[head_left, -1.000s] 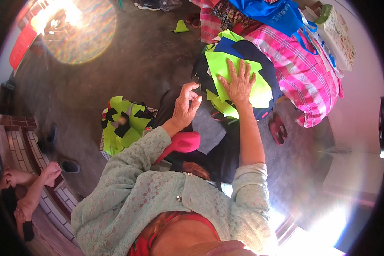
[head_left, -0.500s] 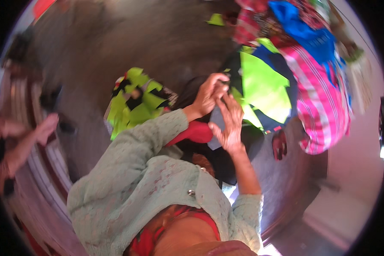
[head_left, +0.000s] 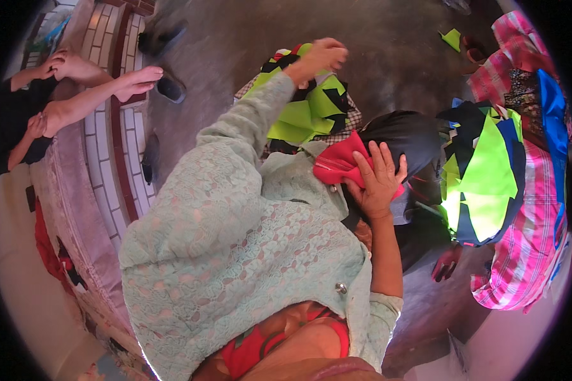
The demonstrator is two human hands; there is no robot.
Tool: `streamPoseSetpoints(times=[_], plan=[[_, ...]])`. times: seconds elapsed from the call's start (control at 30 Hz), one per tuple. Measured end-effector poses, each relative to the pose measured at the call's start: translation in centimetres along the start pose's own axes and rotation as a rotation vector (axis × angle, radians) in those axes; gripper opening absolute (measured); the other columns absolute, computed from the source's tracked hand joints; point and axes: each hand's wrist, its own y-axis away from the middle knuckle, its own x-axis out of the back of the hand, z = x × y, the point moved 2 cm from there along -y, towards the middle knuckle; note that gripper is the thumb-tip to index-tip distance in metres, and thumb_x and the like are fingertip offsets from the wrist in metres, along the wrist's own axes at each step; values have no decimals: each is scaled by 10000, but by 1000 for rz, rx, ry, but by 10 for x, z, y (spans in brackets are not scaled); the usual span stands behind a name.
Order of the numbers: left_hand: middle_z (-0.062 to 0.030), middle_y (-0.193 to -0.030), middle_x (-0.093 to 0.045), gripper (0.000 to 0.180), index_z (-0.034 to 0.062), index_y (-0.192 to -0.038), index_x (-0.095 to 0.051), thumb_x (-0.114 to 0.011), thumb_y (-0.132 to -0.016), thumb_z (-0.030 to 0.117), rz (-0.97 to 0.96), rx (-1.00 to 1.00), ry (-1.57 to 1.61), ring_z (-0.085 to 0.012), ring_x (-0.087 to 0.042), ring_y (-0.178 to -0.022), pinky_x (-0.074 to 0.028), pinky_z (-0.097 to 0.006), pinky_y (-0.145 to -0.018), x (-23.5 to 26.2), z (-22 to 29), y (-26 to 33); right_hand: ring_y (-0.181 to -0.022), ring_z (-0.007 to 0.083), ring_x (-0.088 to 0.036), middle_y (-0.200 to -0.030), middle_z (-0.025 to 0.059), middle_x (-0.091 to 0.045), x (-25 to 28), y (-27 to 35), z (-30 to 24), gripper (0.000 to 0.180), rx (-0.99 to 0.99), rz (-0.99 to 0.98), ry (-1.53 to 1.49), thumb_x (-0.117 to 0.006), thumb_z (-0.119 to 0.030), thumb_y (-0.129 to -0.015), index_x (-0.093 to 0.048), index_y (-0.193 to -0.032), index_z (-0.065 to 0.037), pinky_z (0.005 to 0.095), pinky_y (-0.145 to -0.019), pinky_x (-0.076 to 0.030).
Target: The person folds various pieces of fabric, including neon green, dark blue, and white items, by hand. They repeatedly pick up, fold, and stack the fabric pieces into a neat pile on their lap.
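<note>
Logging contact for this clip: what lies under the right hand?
The right hand lies flat, fingers spread, on a red cloth beside a black bundle. The palm hides whatever lies below the cloth there.

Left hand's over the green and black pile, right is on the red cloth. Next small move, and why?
Probably lower the left hand onto the green and black pile: it is closed above the pile, while the right hand lies flat on the red cloth.

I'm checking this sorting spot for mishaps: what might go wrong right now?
1. The left hand reaches far over the neon and black fabric pile; pieces may slide onto the floor.
2. The right hand only rests on the red cloth, which might slip off.
</note>
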Motion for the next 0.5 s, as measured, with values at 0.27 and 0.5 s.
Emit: streamPoseSetpoints(times=[0.27,0.5], plan=[[-133,-867,-635,407,-1,-918,-630,-745,-651,284,407,326,-528,-210,-616,-773,-486,-336,-685,153,-184,50,-1242,238,-404,-1323,53,-477,-3,-1,1,548,-14,24,-37,-693,-437,-667,-593,-1166,-237,529,-1029,-152],[-186,-1143,-543,625,15,-1070,-596,-782,-611,397,414,117,-637,-310,-543,-1044,-435,-387,-883,109,-224,77,-1223,232,-428,-1303,47,-495,-5,0,3,521,-21,24,-12,-642,-481,-701,-596,-1161,-243,523,-1023,-156]])
